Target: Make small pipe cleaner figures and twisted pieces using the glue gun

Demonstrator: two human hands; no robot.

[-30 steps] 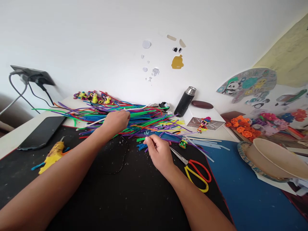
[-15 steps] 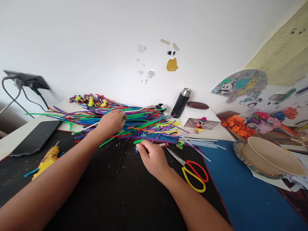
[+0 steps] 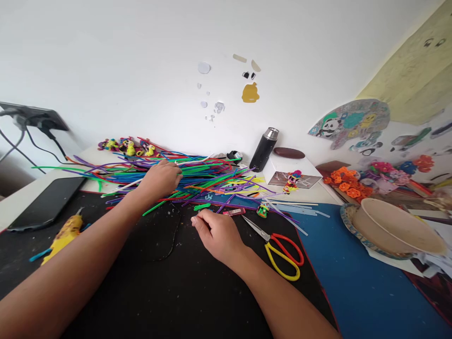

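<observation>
A heap of colourful pipe cleaners (image 3: 197, 175) lies across the back of the desk. My left hand (image 3: 163, 179) rests on the heap with its fingers curled in among the stems, and a white stem shows on both sides of it. Over the black mat (image 3: 169, 292), my right hand (image 3: 217, 231) is closed, thumb against the curled forefinger; whatever is in it is hidden. A short bent green piece (image 3: 202, 206) lies just beyond that hand. To its right are scissors (image 3: 278, 249) with red and yellow handles and a small green figure (image 3: 262, 210).
A yellow glue gun (image 3: 65, 235) and a black phone (image 3: 47, 203) lie at left. Behind the heap, small pipe-cleaner figures (image 3: 129, 146) sit at left. A black flask (image 3: 264, 149) stands beside a white box (image 3: 293, 172). Bowls (image 3: 399, 230) stand at right.
My right hand has shifted slightly left and uncovered more of the green piece; the blue bit by its fingertips no longer shows. My left hand stays on the heap. The view has shifted slightly.
</observation>
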